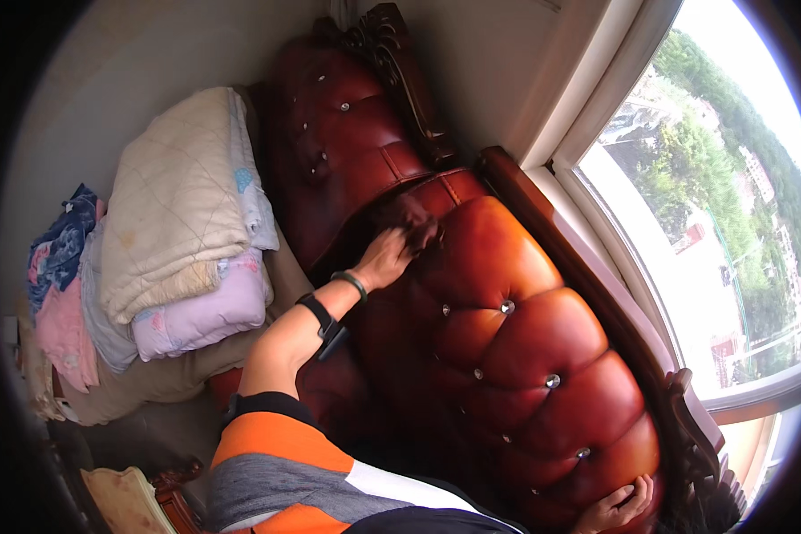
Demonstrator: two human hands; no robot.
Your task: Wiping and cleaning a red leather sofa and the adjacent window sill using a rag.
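Observation:
A dark reddish-brown cloth [422, 235] is bunched in my left hand [385, 259]. That hand presses it near the inner corner of a tufted red leather sofa [507, 260], where the long backrest meets the end section. Motion blurs the cloth's edges. Clear crystal-like buttons [507, 307] dot the tufted backrest. My right hand [619, 506] lies at the lower right with its fingers over the top of the backrest, holding nothing; the frame's lower edge cuts it off.
Folded quilts [173, 200] are stacked at left, beside crumpled clothes [67, 314]. Carved dark wood trim [587, 287] runs along the backrest below a bright window [707, 233]. A marble-like tabletop corner [123, 497] with carved wood juts in at lower left.

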